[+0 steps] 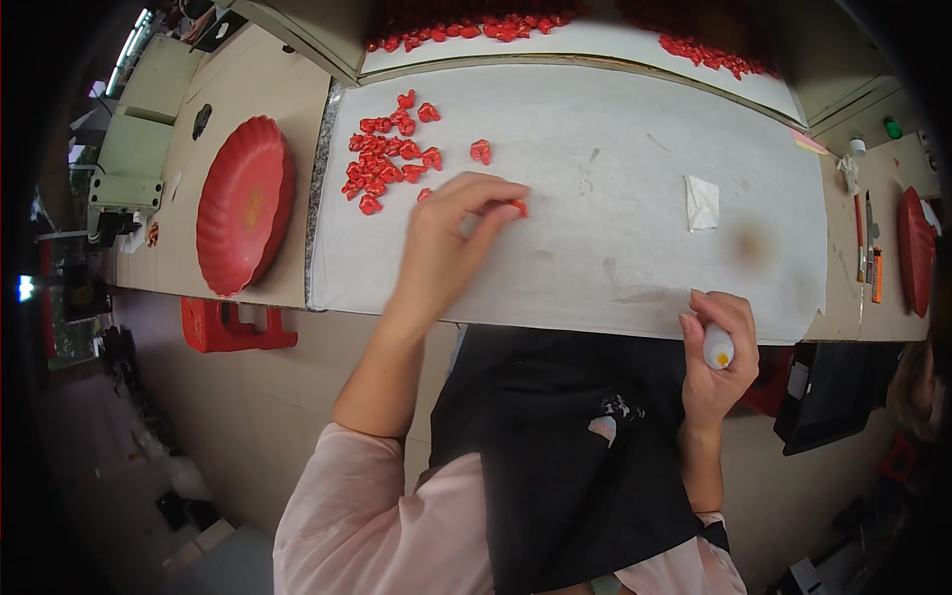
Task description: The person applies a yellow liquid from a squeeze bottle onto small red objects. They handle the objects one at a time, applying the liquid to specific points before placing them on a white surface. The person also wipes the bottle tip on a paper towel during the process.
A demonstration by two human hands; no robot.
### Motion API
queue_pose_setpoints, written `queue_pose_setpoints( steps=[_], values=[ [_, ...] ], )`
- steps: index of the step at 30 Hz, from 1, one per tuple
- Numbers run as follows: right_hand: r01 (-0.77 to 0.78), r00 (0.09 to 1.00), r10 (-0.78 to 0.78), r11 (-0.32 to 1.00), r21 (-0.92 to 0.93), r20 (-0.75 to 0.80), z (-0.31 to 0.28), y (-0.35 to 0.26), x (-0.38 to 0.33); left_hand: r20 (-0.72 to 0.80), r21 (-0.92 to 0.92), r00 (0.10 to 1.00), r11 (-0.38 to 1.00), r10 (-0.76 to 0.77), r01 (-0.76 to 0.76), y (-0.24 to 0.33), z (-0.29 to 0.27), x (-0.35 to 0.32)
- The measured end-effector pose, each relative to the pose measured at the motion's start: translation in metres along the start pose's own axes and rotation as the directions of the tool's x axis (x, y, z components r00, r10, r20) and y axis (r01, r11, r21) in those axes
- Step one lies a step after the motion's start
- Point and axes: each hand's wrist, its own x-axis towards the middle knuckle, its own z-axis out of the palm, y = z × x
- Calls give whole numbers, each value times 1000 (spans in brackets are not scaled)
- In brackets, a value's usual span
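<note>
Over the white sheet (pixel 595 129), my left hand (pixel 451 233) pinches a small red figurine (pixel 520 208) between thumb and fingertips; its shape is mostly hidden. A cluster of similar red figurines (pixel 377 164) lies to the upper left of that hand, with one figurine (pixel 481 152) apart from the rest. By the near edge of the sheet, at the right, my right hand (pixel 722 347) is wrapped round a small whitish bottle (pixel 718 347) with a yellow spot on its end. Its other end is hidden by the fingers.
A scalloped red tray (pixel 248 203) stands at the left of the table. A folded white tissue (pixel 702 203) lies on the sheet. Several red pieces (pixel 476 28) fill a raised shelf behind. Slim tools and an orange stick (pixel 877 276) lie right, near another red tray (pixel 914 253).
</note>
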Motion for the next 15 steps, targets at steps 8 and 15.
queue_pose_setpoints(
  steps=[8,15],
  values=[
    [-12,1000,12,1000,-7,6,-2,4,2,-36,446,998,895,43,-23,-11,-34,21],
    [-31,999,31,999,-15,8,-10,5,0,136,632,941,704,310,-324,-38,-28,34]
  ],
)
